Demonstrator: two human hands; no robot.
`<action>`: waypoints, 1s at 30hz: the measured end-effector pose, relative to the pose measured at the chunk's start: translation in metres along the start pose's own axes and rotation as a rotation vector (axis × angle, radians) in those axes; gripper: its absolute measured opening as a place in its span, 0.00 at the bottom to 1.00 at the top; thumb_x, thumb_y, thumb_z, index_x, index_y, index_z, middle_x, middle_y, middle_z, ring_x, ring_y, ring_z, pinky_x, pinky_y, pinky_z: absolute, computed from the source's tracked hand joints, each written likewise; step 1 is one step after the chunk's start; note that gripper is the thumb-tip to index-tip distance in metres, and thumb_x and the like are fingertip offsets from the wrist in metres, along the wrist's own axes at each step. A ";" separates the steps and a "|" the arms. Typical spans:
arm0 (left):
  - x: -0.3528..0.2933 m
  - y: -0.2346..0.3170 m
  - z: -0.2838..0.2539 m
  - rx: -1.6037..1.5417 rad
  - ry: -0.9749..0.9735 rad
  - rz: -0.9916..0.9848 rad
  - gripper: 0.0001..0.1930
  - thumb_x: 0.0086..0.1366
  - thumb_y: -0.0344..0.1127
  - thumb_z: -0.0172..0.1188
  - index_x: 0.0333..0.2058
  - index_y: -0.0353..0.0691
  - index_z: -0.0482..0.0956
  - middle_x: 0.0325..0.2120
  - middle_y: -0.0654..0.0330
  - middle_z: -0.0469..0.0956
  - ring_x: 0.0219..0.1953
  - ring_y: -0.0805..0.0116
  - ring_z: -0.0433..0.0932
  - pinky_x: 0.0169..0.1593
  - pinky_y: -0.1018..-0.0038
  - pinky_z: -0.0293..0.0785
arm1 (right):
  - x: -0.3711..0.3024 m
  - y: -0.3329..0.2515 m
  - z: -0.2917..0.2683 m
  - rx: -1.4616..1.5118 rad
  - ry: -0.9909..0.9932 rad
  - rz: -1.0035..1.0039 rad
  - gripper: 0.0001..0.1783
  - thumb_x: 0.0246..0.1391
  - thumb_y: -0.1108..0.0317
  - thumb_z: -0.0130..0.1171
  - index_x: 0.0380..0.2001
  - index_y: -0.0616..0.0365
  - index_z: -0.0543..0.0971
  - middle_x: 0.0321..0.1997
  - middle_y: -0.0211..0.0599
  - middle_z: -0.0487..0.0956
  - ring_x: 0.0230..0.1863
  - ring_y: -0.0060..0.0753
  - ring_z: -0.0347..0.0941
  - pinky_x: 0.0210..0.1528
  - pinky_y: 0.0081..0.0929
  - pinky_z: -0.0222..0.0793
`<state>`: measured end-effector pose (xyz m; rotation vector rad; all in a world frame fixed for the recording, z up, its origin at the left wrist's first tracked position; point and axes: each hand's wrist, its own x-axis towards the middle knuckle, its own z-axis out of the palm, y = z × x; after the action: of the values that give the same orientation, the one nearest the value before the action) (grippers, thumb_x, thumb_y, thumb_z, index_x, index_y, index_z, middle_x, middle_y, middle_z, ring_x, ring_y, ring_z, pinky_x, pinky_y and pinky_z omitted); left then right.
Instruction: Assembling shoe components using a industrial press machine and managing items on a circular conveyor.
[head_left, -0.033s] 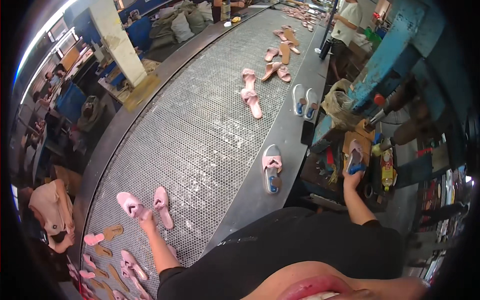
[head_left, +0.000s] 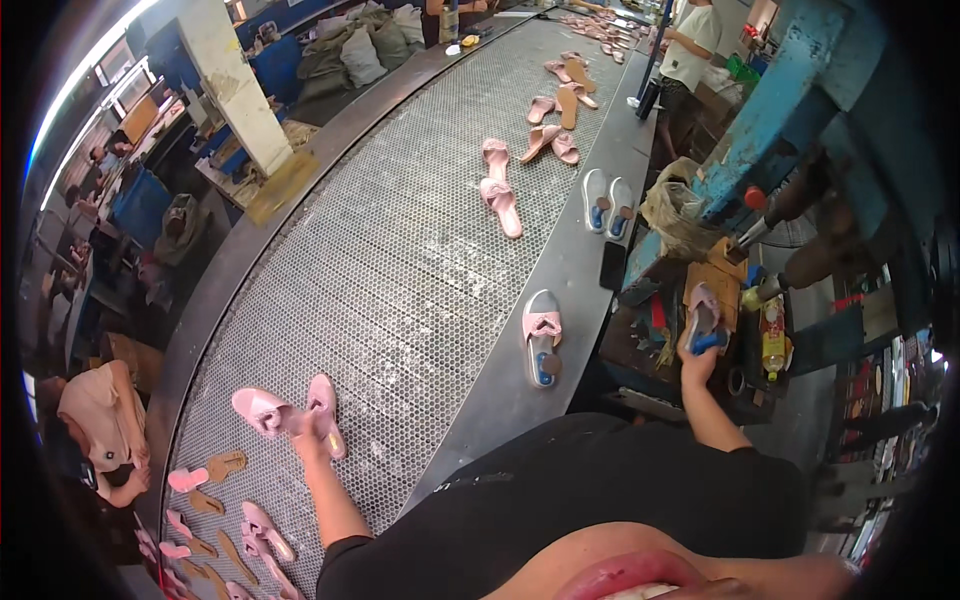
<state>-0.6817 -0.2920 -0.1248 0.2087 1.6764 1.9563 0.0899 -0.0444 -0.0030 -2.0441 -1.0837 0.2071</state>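
My left hand [head_left: 308, 440], smeared by motion, is closed at the heel end of a pink slide slipper [head_left: 260, 411] with a knotted strap. Right beside it, partly behind the fingers, a matching pink slipper [head_left: 324, 396] stands on the perforated metal table. Off to the right, my right hand [head_left: 697, 364] grips a grey shoe last [head_left: 705, 318] by its blue heel part, with a pink strap upper on its front. Between my hands, another last with a pink strap [head_left: 542, 328] lies on the smooth metal edge.
Two bare lasts [head_left: 606, 204] and a black phone [head_left: 613, 266] lie along the metal edge [head_left: 480, 395]. More pink slippers [head_left: 502, 206] and tan soles are spread over the table. A blue machine [head_left: 770, 110] and a yellow-labelled bottle [head_left: 773, 340] stand at right; a person [head_left: 105, 415] is at left.
My left hand has shifted slightly right, across the lower part of the second slipper. My right hand and its last have moved a little left.
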 end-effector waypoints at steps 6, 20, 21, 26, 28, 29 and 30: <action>-0.233 0.061 0.294 -0.384 -1.099 -0.628 0.20 0.63 0.27 0.52 0.53 0.25 0.65 0.53 0.42 0.70 0.55 0.57 0.71 0.57 0.70 0.67 | -0.088 -0.071 0.009 0.538 -0.370 -0.211 0.35 0.39 0.76 0.68 0.54 0.64 0.69 0.54 0.40 0.71 0.55 0.33 0.68 0.58 0.31 0.62; -0.301 -0.051 0.535 0.076 -1.074 -0.490 0.22 0.66 0.52 0.50 0.41 0.36 0.75 0.31 0.57 0.78 0.32 0.65 0.78 0.37 0.68 0.75 | -0.079 -0.089 -0.047 0.665 -0.836 -0.338 0.32 0.37 0.73 0.68 0.47 0.57 0.64 0.61 0.41 0.67 0.60 0.35 0.63 0.63 0.33 0.55; -0.354 -0.040 0.536 0.410 -1.203 -0.199 0.21 0.67 0.50 0.50 0.43 0.36 0.75 0.31 0.60 0.77 0.33 0.70 0.76 0.40 0.71 0.73 | -0.072 -0.062 -0.031 0.635 -0.668 -0.356 0.35 0.36 0.72 0.68 0.50 0.58 0.66 0.61 0.41 0.67 0.60 0.34 0.63 0.62 0.32 0.56; -0.406 -0.032 0.536 0.506 -1.652 -0.114 0.20 0.66 0.41 0.56 0.49 0.29 0.73 0.39 0.52 0.79 0.42 0.68 0.78 0.47 0.72 0.72 | -0.032 -0.023 -0.058 0.520 -0.397 -0.217 0.39 0.36 0.74 0.66 0.57 0.57 0.67 0.52 0.42 0.73 0.53 0.36 0.70 0.56 0.30 0.64; -0.394 -0.042 0.538 0.487 -1.541 -0.028 0.21 0.65 0.39 0.56 0.52 0.31 0.72 0.38 0.52 0.81 0.41 0.68 0.79 0.47 0.72 0.73 | -0.008 -0.008 -0.063 0.409 -0.275 -0.290 0.40 0.37 0.74 0.67 0.58 0.58 0.66 0.51 0.46 0.73 0.53 0.41 0.70 0.55 0.33 0.65; -0.393 -0.034 0.540 0.489 -1.542 -0.066 0.20 0.65 0.38 0.57 0.52 0.31 0.72 0.37 0.53 0.81 0.40 0.69 0.79 0.46 0.73 0.73 | 0.006 0.005 -0.058 0.364 -0.210 -0.315 0.40 0.37 0.74 0.67 0.58 0.58 0.65 0.51 0.48 0.73 0.53 0.44 0.70 0.54 0.34 0.65; -0.394 -0.034 0.538 0.486 -1.546 -0.070 0.20 0.65 0.38 0.57 0.52 0.31 0.72 0.37 0.53 0.81 0.40 0.69 0.79 0.46 0.73 0.73 | 0.021 0.014 -0.052 0.358 -0.207 -0.314 0.40 0.37 0.74 0.67 0.58 0.58 0.65 0.51 0.48 0.73 0.53 0.44 0.70 0.54 0.34 0.65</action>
<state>-0.0960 -0.0201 0.0465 1.3685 0.9172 0.6963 0.1360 -0.0620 0.0264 -1.5376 -1.3688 0.4258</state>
